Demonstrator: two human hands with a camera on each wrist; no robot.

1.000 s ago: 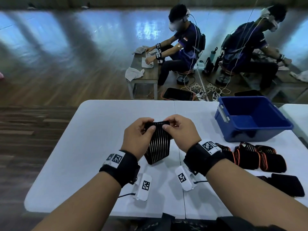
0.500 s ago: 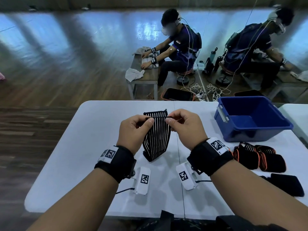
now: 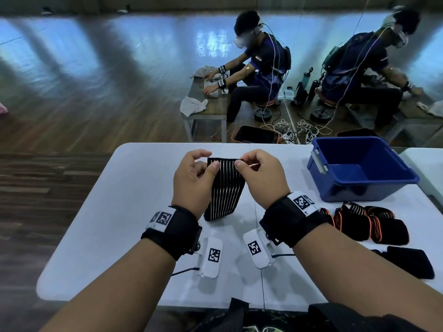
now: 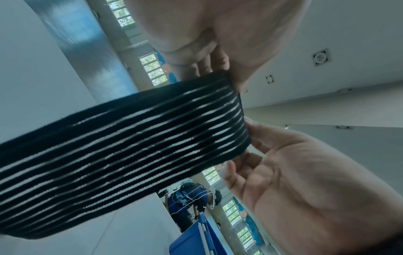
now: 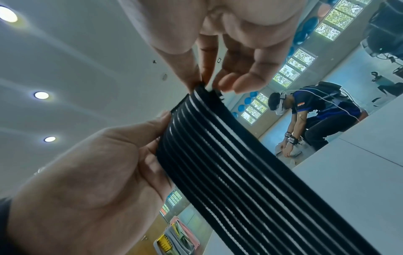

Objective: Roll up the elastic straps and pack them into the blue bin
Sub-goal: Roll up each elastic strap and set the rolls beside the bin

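A black elastic strap (image 3: 225, 190) with thin white stripes hangs upright over the white table (image 3: 134, 212). My left hand (image 3: 211, 161) pinches its top left corner. My right hand (image 3: 241, 162) pinches the top right corner, so the top edge is spread flat between them. The strap's lower end reaches down to the table top. In the left wrist view the strap (image 4: 130, 146) runs off to the left below my left hand (image 4: 250, 148). The right wrist view shows the strap (image 5: 240, 172) beside my right hand (image 5: 165, 120). The blue bin (image 3: 321, 173) stands at the far right, its inside showing only blue.
Rolled straps with orange edges (image 3: 359, 224) and a flat black strap (image 3: 407, 262) lie right of my right forearm, in front of the bin. Beyond the table's far edge are a seated person (image 3: 261, 68) at a bench, and cables (image 3: 287, 130) on the floor.
The strap's top end was bunched between my hands; now the hands are further apart and slightly further forward, and the top edge is pulled flat and upright between them.
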